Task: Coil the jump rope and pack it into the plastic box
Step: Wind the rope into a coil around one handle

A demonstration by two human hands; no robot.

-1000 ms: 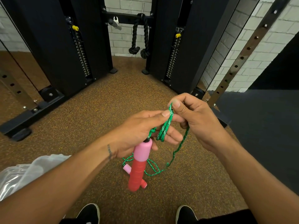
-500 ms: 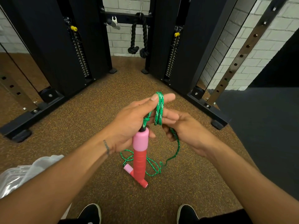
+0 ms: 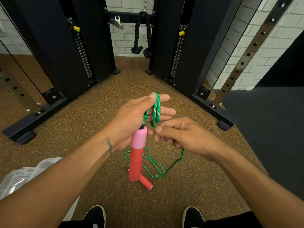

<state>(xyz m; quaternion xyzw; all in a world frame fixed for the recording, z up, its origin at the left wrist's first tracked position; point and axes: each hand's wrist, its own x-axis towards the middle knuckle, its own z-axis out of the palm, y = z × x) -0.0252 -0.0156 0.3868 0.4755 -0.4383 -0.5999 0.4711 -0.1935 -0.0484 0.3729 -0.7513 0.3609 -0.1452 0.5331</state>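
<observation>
The left hand (image 3: 131, 119) holds the jump rope's pink-and-red handle (image 3: 137, 153) near its pink top, with the handle hanging roughly upright, long axis vertical, red end down. Several loops of the green rope (image 3: 156, 109) wrap over the left hand's extended fingers (image 3: 164, 111), pinned under the thumb. Just right of the handle, the right hand (image 3: 185, 137) pinches a strand of rope between thumb and forefinger, closed on it. From there the rope drops to a loose tangle on the speckled brown floor (image 3: 98, 112), where the second handle (image 3: 146, 184) lies below the first, pointing toward the lower right. The clear plastic box (image 3: 18, 178) sits at the floor's lower left edge, partly hidden by the left forearm. Black machine frames (image 3: 49, 46) flank the open floor ahead.
</observation>
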